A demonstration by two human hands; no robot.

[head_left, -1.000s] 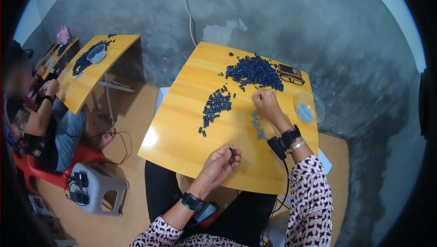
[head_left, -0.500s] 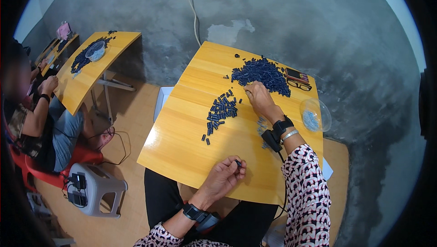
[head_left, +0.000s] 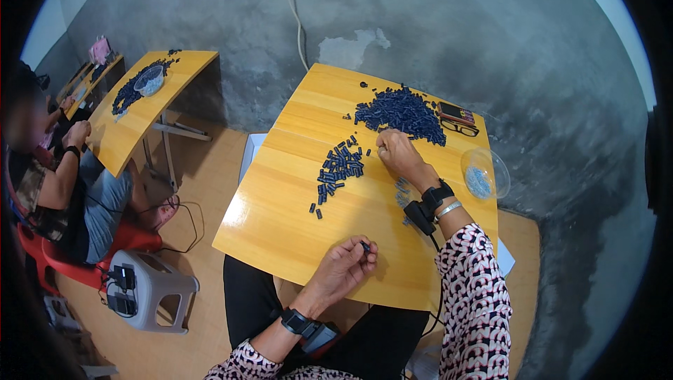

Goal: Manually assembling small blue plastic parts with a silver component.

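Note:
My left hand (head_left: 343,268) is above the near edge of the yellow table (head_left: 280,229), pinching a small dark plastic piece (head_left: 365,247) between thumb and fingertips. Farther off, my right hand (head_left: 401,152) is at the near edge of a large heap of small dark pieces (head_left: 399,110). Its fingers are pressed together; whatever they hold is hidden. To its left lies a looser pile of dark block-like pieces (head_left: 341,164). Tiny light-blue pieces (head_left: 402,191) are scattered beside my right wrist.
A clear round tub (head_left: 479,182) of light-blue pieces stands at the table's right edge. Glasses (head_left: 460,127) and a dark phone-like object (head_left: 456,113) lie behind it. At left, another person (head_left: 56,177) sits at a second table (head_left: 175,85); a grey stool (head_left: 151,289) is nearby.
My right hand has shifted very slightly nearer and its fingers have drawn back a little from the heap. My left hand keeps its pinch on the dark piece, almost unmoved.

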